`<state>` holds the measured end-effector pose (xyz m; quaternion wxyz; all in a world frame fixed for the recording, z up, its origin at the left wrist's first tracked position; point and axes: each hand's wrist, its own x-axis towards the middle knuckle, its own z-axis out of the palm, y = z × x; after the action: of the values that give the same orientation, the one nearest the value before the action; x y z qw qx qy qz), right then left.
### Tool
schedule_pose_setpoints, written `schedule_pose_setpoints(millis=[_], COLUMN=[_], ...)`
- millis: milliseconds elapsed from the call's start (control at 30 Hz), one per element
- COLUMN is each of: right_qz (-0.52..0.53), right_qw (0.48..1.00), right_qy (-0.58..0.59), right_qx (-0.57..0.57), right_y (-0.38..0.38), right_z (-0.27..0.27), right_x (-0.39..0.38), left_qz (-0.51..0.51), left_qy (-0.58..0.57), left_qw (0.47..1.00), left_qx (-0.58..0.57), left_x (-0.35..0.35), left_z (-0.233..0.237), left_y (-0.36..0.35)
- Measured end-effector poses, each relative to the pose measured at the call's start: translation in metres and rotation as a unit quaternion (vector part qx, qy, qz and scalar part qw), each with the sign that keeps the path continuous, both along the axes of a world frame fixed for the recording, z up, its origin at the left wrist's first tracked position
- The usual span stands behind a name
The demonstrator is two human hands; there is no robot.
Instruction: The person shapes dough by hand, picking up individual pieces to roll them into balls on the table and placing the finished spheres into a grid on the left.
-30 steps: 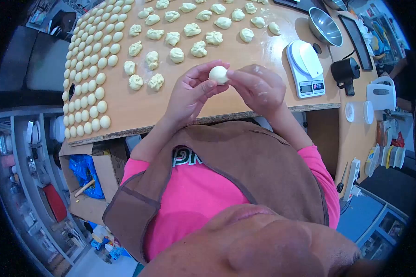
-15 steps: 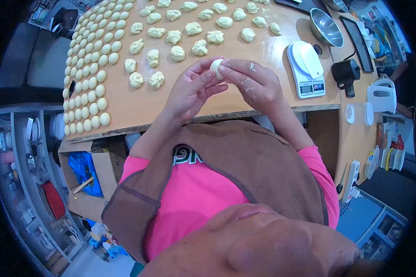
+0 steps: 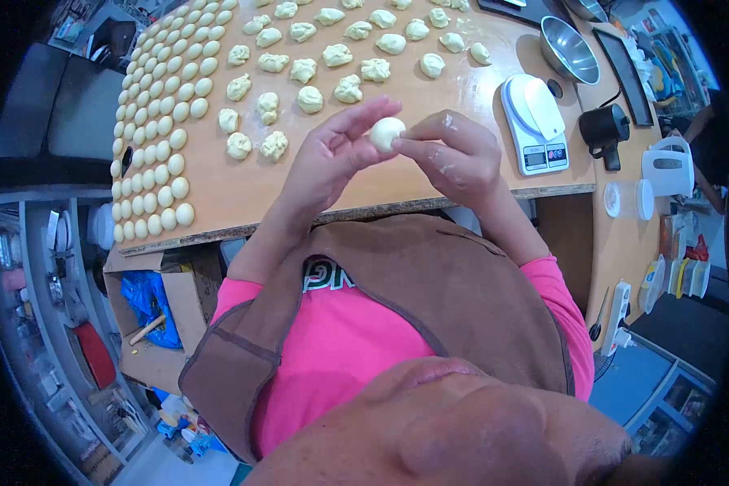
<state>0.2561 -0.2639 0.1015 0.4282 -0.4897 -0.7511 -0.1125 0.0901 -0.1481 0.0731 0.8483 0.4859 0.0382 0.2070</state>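
Note:
A smooth, pale dough ball [image 3: 387, 134] is held between my two hands above the front part of the wooden table [image 3: 219, 198]. My left hand [image 3: 332, 150] supports it from the left with thumb and fingers curved around its side. On the other side, my right hand [image 3: 454, 154], dusted with flour, pinches the ball's lower right edge between thumb and fingertips. Beyond my hands lie several rough, lumpy dough pieces [image 3: 349, 89]. Rows of smooth round dough balls [image 3: 185, 214] cover the table's left side.
A white kitchen scale [image 3: 535, 121] stands right of my hands, with a metal bowl [image 3: 569, 50] behind it. Farther right are a black jug [image 3: 604, 130] and a white plastic container [image 3: 668, 172]. A cardboard box [image 3: 190, 304] sits below the table's left edge.
The dough ball has come lower and shows more of its surface. My right hand has drawn back slightly to the right, fingers more bent, and my left fingers have opened upward.

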Motion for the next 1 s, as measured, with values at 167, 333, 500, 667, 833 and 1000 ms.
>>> schedule_pose_setpoints(millis=[167, 333, 500, 667, 833, 1000], right_qz=[-0.029, -0.022, -0.067, -0.075, -0.113, -0.129], right_qw=[0.998, 0.993, 0.995, 0.996, 0.983, 0.981], right_qy=[-0.038, -0.045, 0.014, -0.018, -0.101, -0.101], right_qx=[0.045, 0.104, 0.078, 0.052, 0.106, 0.107], right_y=[0.01, 0.012, 0.008, 0.005, 0.011, 0.011], right_z=[-0.008, -0.009, 0.006, 0.004, -0.002, -0.002], right_x=[-0.005, -0.003, -0.009, -0.002, -0.001, -0.005], left_qz=[-0.068, 0.048, 0.052, 0.035, -0.055, 0.01], left_qy=[-0.012, -0.007, -0.043, -0.026, -0.019, -0.017], left_qw=[0.976, 0.995, 0.998, 0.994, 0.975, 0.986], left_qx=[-0.207, -0.091, 0.005, 0.096, -0.214, -0.163], left_x=[0.0, 0.005, 0.004, 0.002, 0.001, 0.004], left_z=[-0.014, -0.002, -0.004, 0.0, -0.009, -0.003], left_y=[0.005, -0.007, -0.006, -0.001, 0.006, -0.001])
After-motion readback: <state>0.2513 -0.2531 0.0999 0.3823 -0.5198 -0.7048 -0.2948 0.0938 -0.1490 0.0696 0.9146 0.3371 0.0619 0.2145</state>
